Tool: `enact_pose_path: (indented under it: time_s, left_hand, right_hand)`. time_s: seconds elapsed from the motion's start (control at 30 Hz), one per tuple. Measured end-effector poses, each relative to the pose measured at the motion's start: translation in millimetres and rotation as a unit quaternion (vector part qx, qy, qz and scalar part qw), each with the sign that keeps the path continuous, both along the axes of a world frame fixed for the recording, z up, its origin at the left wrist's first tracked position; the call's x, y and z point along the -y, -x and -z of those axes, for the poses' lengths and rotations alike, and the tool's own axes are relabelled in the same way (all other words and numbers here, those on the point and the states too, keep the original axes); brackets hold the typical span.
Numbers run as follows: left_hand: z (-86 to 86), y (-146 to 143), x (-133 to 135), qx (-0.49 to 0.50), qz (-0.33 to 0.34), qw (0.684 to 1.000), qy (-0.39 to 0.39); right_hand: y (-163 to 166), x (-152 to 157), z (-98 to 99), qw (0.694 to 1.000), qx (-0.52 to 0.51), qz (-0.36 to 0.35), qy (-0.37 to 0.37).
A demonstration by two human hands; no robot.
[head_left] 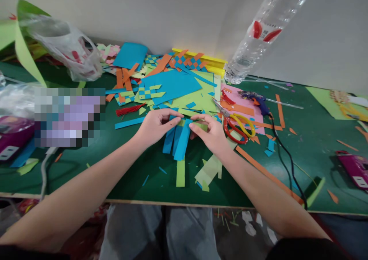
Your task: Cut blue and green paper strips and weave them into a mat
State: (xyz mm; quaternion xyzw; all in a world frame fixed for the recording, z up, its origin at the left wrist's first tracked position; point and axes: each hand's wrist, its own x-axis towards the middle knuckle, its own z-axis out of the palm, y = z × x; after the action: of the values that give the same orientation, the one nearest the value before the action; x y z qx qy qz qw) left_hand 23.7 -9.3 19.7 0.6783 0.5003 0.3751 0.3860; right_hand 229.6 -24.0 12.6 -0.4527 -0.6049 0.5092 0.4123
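Between my two hands is a piece of blue paper strips [181, 143], with several blue ends hanging toward me and green strips crossing near the top. My left hand [156, 126] pinches its upper left side between thumb and fingers. On the other side my right hand [209, 131] has thumb and fingertips closed on the upper right part. A light green paper strip [180, 174] lies on the table just below the hanging ends. Scissors [234, 122] with red and yellow handles rest beside my right hand. Part of the paper is hidden behind my fingers.
Blue sheets [172, 85], woven pieces and scraps pile up at the back. A plastic bottle [258, 38] leans on the wall. A glue gun [260, 101] trails a black cord at right. A plastic bag [69, 49] and a blurred-out device [71, 116] are at left.
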Motion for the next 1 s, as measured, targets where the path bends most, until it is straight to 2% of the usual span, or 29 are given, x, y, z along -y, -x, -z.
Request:
enact_pose_path:
  time_s: [0.1,0.27,0.57,1.0]
  left_hand:
    - [-1.4,0.0,2.5,-0.006,0.019,1.0,-0.002]
    - [-2.7,-1.1,4.6,-0.007,0.019,1.0,0.0]
    - [3.1,1.3,-1.4,0.017,0.052,0.996,0.064]
    - [5.6,3.9,-3.3,-0.043,0.058,0.996,0.057]
  right_hand:
    - [0.3,-0.4,0.9,1.0,0.006,-0.014,0.011]
    - [-0.4,-1.9,1.3,1.0,0.004,-0.009,-0.013]
    - [-2.4,-2.5,3.2,0.998,0.031,-0.008,-0.048]
    - [-3.1,-5.9,6.9,0.996,0.05,0.014,-0.073]
